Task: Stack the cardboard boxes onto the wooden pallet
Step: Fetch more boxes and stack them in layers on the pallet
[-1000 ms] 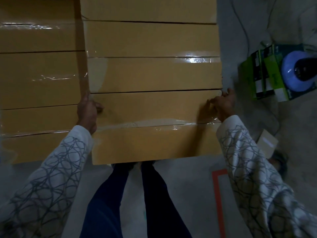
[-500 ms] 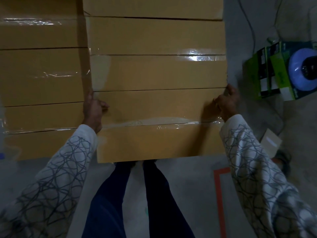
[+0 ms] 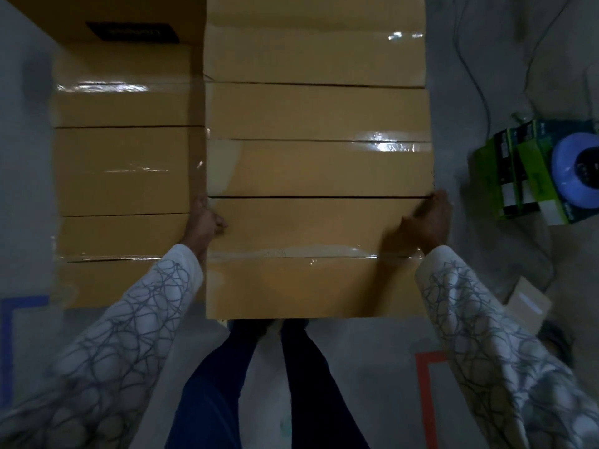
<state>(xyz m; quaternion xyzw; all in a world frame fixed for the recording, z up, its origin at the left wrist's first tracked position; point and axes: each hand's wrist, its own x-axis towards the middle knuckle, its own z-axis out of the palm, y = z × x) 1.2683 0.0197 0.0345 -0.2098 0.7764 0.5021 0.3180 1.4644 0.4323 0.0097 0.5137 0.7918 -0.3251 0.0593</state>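
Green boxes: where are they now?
The green boxes sit at the head view's far right, on the floor beside the cardboard stack, past the right hand.

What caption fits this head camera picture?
Left hand and right hand grip the nearest cardboard box by its sides.

neighbouring stack [image 3: 123,170] crowds the box [image 3: 311,280] leftward; open floor [image 3: 486,254] rightward.

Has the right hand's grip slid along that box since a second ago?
No. The right hand stays on the cardboard box's right edge, just at the seam with the next box, as before.
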